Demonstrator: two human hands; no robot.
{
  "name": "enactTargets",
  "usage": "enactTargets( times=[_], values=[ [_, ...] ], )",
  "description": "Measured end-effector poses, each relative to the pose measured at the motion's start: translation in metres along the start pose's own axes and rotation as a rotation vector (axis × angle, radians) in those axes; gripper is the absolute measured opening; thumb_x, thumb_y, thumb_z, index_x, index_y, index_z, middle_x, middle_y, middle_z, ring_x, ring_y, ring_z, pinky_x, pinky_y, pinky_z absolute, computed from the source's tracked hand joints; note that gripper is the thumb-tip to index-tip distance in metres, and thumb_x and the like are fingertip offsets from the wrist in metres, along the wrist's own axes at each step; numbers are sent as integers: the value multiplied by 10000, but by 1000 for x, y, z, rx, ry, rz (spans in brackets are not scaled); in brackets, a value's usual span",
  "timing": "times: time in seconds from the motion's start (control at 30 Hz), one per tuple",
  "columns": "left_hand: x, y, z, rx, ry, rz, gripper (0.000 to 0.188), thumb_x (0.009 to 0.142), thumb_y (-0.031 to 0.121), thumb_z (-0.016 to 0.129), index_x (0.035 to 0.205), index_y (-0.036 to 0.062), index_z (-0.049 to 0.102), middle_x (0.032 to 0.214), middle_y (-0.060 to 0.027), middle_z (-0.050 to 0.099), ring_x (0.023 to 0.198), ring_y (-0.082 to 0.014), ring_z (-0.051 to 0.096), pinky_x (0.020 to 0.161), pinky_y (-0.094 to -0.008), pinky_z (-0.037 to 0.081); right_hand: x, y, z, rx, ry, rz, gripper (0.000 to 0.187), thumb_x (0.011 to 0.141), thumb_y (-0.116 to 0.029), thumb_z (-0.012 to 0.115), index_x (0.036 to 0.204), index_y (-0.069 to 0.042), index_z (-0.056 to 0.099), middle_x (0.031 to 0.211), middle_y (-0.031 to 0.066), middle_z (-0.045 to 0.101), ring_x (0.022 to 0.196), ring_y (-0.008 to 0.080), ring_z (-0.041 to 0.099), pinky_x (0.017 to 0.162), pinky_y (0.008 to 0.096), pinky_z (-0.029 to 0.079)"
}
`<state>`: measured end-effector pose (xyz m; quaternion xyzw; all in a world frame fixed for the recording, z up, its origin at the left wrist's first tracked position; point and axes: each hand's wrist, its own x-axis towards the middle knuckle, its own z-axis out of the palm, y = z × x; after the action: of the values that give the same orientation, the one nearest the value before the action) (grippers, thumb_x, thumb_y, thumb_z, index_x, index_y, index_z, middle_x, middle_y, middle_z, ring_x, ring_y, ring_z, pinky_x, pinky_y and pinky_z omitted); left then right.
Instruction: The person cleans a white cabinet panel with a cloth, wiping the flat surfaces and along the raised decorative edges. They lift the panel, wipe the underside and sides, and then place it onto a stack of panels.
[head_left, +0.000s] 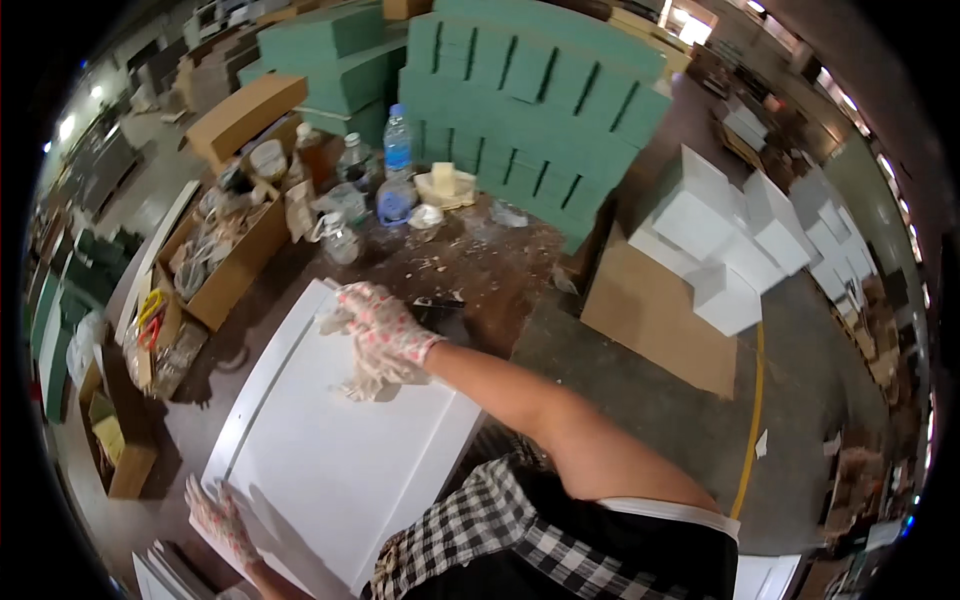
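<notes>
A white panel (335,440) with a raised border lies on the brown worktable, tilted across my view. My right hand (385,322), in a white glove with pink-red spots, is closed on a pale cloth rag (368,378) and presses it on the far part of the panel. Part of the rag hangs out below the palm. On the near left edge of the panel rests my left hand (222,525), in a similar glove, its fingers spread and holding nothing.
Beyond the panel, the worktable (480,265) carries scraps, plastic bottles (397,150) and a small basket (445,187). Cardboard boxes (240,265) of odds and scissors (150,318) stand left. Green stacks (520,90) rise behind; white boxes (700,215) stand right.
</notes>
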<state>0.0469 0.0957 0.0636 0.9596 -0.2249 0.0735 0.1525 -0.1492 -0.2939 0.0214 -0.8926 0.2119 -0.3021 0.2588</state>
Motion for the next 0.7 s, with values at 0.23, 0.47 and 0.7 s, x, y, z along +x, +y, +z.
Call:
enactTargets(
  times=[0.23,0.47,0.7],
  values=[
    [19,-33,35,60,128,165,541,813,278,699,1277,54,536,1255,-163,542,1212,-337,461,1106,-463,284,23,40,-16,-44,193,-31,369,887,-202,604,1216,-39,563,1121,160,613,1043,335,590,932,415,472],
    [15,-22,28,-10,69,97,515,801,302,706,1232,65,556,1224,-131,557,1222,-301,463,1135,-484,240,60,-63,59,-234,-130,-271,273,795,-160,604,1065,-144,642,1076,98,616,1093,268,550,961,381,444],
    [15,-27,24,-18,83,80,506,794,306,718,1211,60,573,1221,-126,563,1223,-308,462,1143,-478,236,58,-148,146,-99,-248,-612,195,758,-160,586,924,-99,669,947,89,636,1006,261,580,890,391,453]
  ],
)
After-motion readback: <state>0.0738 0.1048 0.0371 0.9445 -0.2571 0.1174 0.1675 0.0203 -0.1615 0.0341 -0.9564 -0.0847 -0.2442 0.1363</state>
